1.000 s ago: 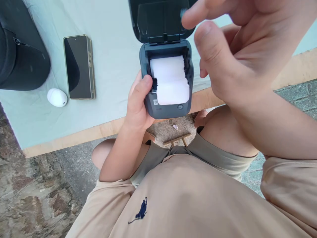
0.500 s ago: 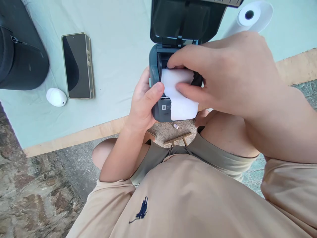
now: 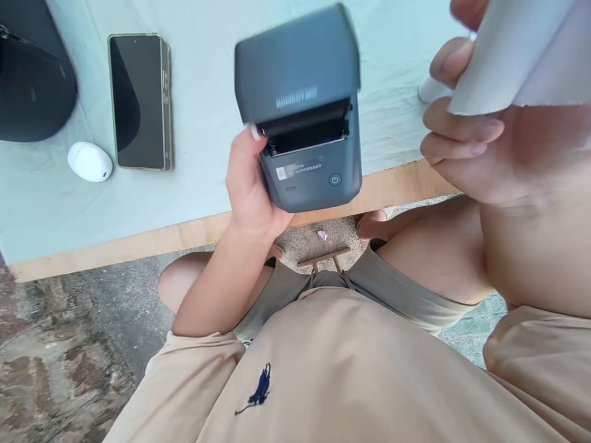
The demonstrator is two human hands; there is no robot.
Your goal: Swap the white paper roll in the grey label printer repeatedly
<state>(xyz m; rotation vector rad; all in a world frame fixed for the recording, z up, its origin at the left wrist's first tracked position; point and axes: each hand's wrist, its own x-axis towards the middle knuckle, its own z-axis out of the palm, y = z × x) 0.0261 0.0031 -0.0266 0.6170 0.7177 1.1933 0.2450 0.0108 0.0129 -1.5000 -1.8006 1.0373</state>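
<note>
My left hand [image 3: 249, 184] grips a small dark grey printer [image 3: 305, 129] from its left side, holding it above the table's front edge. Its lid is tipped down, nearly covering the compartment, and only a dark gap shows under the lid; no paper is visible inside. My right hand [image 3: 466, 141] is raised at the upper right, close to the camera, shut on a white paper roll [image 3: 512, 55] whose loose sheet hangs over my fingers. The roll is well clear of the printer.
A pale green cloth covers the wooden table [image 3: 138, 243]. On it at the left lie a dark phone [image 3: 138, 101], a small white oval case [image 3: 89, 162] and a black bag [image 3: 32, 80]. Part of another white thing [image 3: 431, 91] shows behind my right hand. Stone paving lies below.
My right hand has lifted the paper roll out of the printer and up to the right. The printer's lid has swung down from fully open to nearly closed.
</note>
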